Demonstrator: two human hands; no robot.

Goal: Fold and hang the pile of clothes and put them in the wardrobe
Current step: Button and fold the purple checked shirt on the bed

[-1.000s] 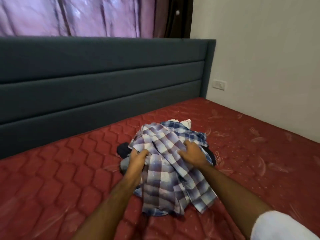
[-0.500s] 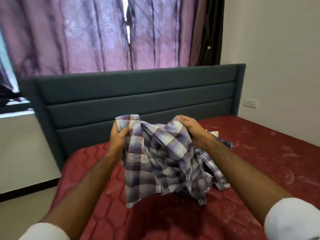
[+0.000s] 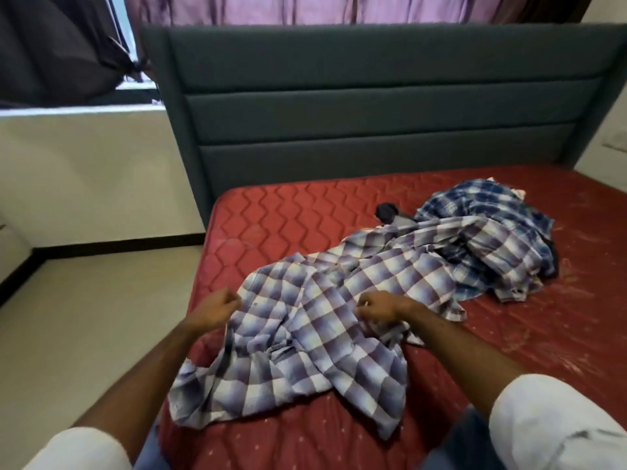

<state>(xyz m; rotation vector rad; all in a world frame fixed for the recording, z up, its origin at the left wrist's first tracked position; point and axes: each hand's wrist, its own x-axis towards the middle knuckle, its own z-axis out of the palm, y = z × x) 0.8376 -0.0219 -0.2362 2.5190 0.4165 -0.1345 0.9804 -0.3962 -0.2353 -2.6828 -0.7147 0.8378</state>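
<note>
Lowered from mid-air, the purple-and-white checked cotton shirt (image 3: 339,300) is being spread lengthwise away across the red quilted mattress (image 3: 271,225), gripped by both hands: left (image 3: 217,308), right (image 3: 380,307).

Grey padded headboard (image 3: 356,106), red mattress (image 3: 288,215), pink curtains (image 3: 305,8), beige floor (image 3: 84,317).

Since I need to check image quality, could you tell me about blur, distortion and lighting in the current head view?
Head view: wide-angle bending bows the headboard edges; soft, even daylight, no glare, faint shadows on the mattress; slight blur on the hands, left and right, and the checked shirt.
</note>
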